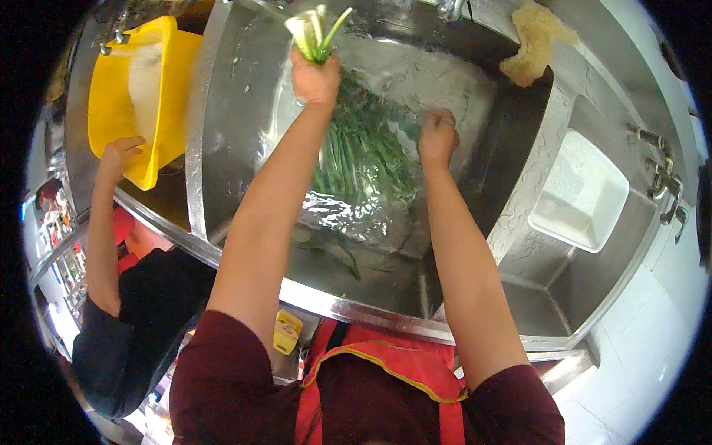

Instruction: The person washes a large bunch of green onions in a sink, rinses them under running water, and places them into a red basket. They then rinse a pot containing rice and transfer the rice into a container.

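Note:
A bunch of long leafy greens (356, 139) lies in the water of a large stainless steel sink. My left hand (316, 80) is closed around the pale stem ends (314, 33) of the bunch, near the far side of the basin. Over the water to the right, my right hand (438, 136) is at the leafy side of the greens, fingers curled; whether it grips any leaves cannot be told. Loose leaf pieces (350, 261) float near the front wall of the sink.
At left a co-worker's hand (119, 158) touches a yellow plastic tub (172, 100) under a running tap. A white plastic basin (581, 192) stands in the right sink near wall taps (662, 183). A tan cloth (534, 41) lies on the back right ledge. The steel sink rim (356, 308) runs before me.

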Motion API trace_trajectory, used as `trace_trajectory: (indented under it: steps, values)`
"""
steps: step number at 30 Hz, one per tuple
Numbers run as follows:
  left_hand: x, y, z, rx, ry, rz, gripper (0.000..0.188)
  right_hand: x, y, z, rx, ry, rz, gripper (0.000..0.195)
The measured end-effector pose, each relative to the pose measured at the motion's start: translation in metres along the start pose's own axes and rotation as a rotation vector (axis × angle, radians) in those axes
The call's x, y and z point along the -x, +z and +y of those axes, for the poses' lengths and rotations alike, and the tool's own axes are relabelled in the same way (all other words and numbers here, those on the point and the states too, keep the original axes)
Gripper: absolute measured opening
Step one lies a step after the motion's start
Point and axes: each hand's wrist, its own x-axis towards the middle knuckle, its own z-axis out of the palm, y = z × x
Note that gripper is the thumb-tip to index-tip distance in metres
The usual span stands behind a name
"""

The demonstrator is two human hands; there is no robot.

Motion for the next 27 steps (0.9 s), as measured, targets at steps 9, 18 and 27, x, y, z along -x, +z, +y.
trace_trajectory:
  steps: [9, 18, 27]
  values:
    - [-0.011, -0.200, 0.128, 0.639, 0.099, 0.124, 0.018, 0.045, 0.032, -0.022, 0.471, -0.356, -0.701, 0.027]
    - [-0.030, -0.262, 0.178, 0.653, 0.275, 0.181, 0.012, 0.060, 0.143, 0.036, 0.914, -1.039, -0.387, 0.044]
    - [-0.018, -0.278, 0.161, 0.655, 0.225, 0.247, 0.012, 0.047, 0.088, -0.041, 0.485, -0.367, -0.636, 0.042]
